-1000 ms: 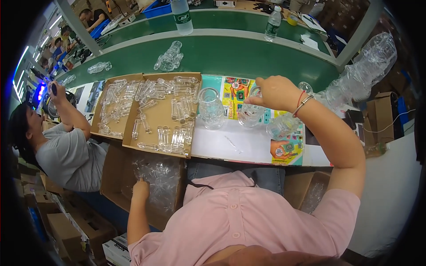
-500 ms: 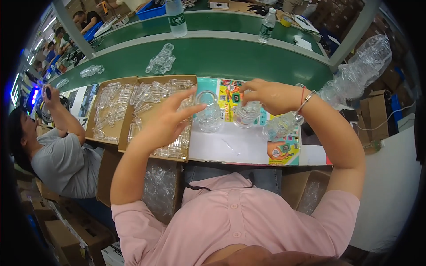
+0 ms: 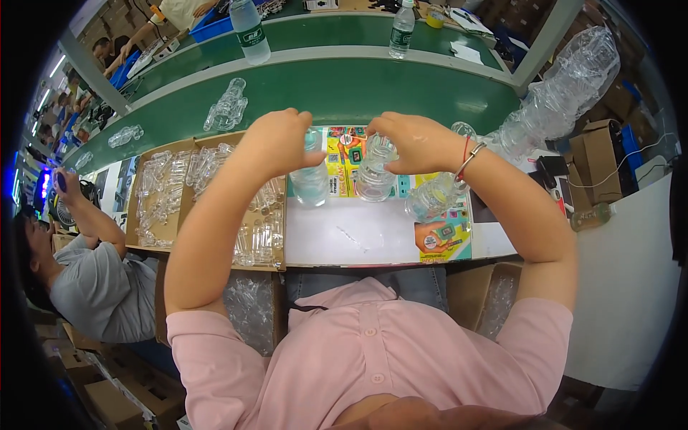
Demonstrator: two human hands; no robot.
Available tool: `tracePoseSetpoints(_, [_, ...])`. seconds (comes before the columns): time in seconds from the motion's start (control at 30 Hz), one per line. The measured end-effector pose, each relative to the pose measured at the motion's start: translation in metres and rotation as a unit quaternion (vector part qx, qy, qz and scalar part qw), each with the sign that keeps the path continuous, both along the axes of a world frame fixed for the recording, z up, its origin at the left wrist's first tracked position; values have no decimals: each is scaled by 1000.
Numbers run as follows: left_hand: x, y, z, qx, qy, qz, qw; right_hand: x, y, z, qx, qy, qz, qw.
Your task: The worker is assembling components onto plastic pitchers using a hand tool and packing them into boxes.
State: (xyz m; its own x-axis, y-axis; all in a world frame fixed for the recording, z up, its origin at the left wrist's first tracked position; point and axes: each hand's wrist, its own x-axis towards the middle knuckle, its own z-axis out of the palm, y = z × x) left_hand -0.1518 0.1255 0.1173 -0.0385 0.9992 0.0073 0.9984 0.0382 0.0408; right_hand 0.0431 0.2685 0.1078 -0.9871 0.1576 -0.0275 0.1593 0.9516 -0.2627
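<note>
Two clear, rounded plastic vessels stand side by side on the printed sheet before me. My left hand [image 3: 276, 143] curls its fingers and thumb round the top of the left vessel [image 3: 309, 185]. Around the upper rim of the right vessel [image 3: 375, 175], my right hand [image 3: 419, 143] is closed, thumb on the near side. Beside it, under my right wrist, a stack of similar clear pieces [image 3: 432, 197] lies tilted. A small clear strip [image 3: 351, 238] rests on the white part of the sheet [image 3: 315, 229].
Left of the sheet are cardboard trays [image 3: 180, 215] of clear plastic tubes. A long stack of clear shells [image 3: 552, 107] leans at the right. More clear parts [image 3: 228, 106] lie on the green bench [image 3: 322, 89], with water bottles [image 3: 251, 34] beyond. A co-worker [image 3: 100, 279] sits at left.
My left hand has gone from spread open beside the left vessel to closed round its top. My right hand stays at the right vessel. The whole view has shifted slightly.
</note>
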Motion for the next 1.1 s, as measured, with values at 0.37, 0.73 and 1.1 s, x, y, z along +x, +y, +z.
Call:
tracePoseSetpoints(0.37, [11, 7, -25, 70, -48, 109, 990, 12, 26, -4, -3, 29, -44, 999])
tracePoseSetpoints(0.73, [22, -41, -38, 357, -95, 12, 929, 76, 43, 27, 157, -42, -179, 970])
tracePoseSetpoints(1.1, [23, -137, -93, 298, -160, 76, 938, 83, 62, 11, 52, -125, -167, 977])
